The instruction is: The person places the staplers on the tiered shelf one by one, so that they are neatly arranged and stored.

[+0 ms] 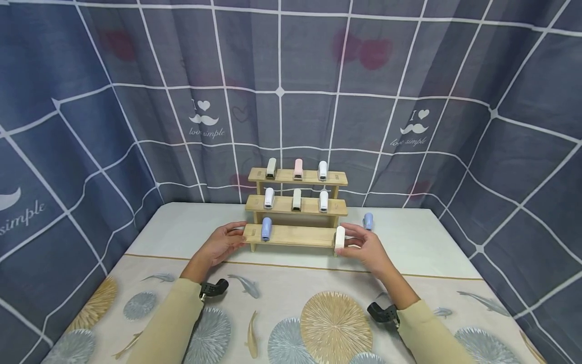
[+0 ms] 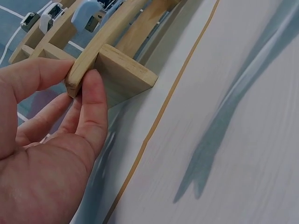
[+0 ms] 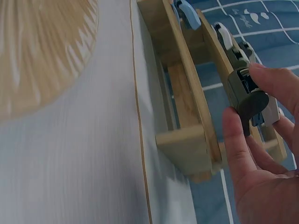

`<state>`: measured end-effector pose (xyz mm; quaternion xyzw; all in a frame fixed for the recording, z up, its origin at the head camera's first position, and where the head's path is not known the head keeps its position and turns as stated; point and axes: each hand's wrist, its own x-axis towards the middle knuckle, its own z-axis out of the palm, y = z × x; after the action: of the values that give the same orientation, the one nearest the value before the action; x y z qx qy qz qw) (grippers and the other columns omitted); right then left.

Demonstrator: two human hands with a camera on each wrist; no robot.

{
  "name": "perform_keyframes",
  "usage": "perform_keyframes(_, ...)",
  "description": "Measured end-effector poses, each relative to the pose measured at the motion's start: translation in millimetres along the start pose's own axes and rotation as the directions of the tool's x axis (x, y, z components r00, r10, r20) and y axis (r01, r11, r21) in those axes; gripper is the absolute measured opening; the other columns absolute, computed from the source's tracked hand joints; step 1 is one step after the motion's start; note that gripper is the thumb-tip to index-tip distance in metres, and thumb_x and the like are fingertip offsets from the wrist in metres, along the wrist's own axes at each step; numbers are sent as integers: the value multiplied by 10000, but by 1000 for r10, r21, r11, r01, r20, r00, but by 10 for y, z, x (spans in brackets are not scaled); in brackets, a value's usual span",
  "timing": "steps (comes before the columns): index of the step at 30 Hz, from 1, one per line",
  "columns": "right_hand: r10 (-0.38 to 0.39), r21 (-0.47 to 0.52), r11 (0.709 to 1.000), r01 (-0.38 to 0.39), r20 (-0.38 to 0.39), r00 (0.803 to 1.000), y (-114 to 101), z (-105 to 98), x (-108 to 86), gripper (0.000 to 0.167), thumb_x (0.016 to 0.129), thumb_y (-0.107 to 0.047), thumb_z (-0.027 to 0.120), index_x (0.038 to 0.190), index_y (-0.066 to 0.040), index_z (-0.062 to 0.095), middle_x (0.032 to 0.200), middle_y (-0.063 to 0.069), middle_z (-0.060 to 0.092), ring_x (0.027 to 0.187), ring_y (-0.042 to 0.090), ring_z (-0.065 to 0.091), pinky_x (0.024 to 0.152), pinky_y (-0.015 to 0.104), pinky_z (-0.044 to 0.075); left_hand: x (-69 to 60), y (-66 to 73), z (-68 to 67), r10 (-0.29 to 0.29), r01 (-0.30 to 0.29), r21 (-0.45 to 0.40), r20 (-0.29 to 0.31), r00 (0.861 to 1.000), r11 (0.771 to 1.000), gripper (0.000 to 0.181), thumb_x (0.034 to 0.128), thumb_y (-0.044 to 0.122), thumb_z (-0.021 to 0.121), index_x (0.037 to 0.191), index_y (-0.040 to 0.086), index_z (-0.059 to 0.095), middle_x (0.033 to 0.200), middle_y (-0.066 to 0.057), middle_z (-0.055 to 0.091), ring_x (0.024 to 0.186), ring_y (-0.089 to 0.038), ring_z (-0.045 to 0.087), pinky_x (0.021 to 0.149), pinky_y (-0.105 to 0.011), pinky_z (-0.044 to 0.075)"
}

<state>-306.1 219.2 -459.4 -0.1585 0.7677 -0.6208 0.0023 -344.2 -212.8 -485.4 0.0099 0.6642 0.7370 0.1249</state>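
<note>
A three-tier wooden display stand [image 1: 297, 235] stands on the white surface. My left hand [image 1: 222, 244] pinches the left end of its lowest board, thumb above and fingers beneath, as the left wrist view shows. With thumb and fingers my right hand [image 1: 367, 246] holds a small white stapler [image 1: 340, 237] at that board's right end. In the right wrist view the held stapler [image 3: 243, 93] looks dark in the shade, tilted beside the board; whether it touches the wood I cannot tell. A blue stapler [image 1: 266, 228] sits on the lowest tier near the left end.
Several more small staplers stand on the upper tiers, among them a pink stapler [image 1: 298, 169] on the top. Another blue stapler [image 1: 368, 221] lies on the white surface behind my right hand. A patterned tablecloth [image 1: 254, 323] covers the front; a checked curtain [image 1: 309, 121] hangs behind.
</note>
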Motion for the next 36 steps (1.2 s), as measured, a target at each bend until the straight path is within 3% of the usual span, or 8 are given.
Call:
perform_keyframes(10,-22,50,999,21,39,999,-30,291,133,753,769,9,866,1443,-7,531,1356,289,591,1003,145,707,836,234,627,0,1,1,12,-12,-8,-7,1000,1000,648,967,-88,597,1560,-27,344,1158,-39,609,949,-86,679,838,-212,621)
perform_keyframes(17,-21,57,998,18,55,998,-38,463,261,721,772,2,866,1426,-64,569,1356,240,603,1057,202,705,854,242,623,7,-2,5,4,-4,-2,-22,1000,1000,644,967,-75,605,1559,-14,358,1188,-56,599,962,-94,676,857,-223,620)
perform_keyframes(29,-14,61,998,8,91,996,-106,752,447,730,778,8,861,1437,4,546,1344,237,624,1042,247,706,856,241,623,13,-17,8,1,-1,2,-22,1000,1000,648,963,-70,611,1559,-11,363,1186,-44,603,963,-90,676,843,-202,614)
perform_keyframes(36,-5,25,1000,3,91,996,-120,862,557,663,764,-25,882,1371,-51,619,1296,213,662,1049,261,709,868,295,632,24,-30,-3,3,-4,-21,-12,1000,1000,653,966,-75,605,1564,-16,349,1153,-18,622,961,-84,688,842,-207,617)
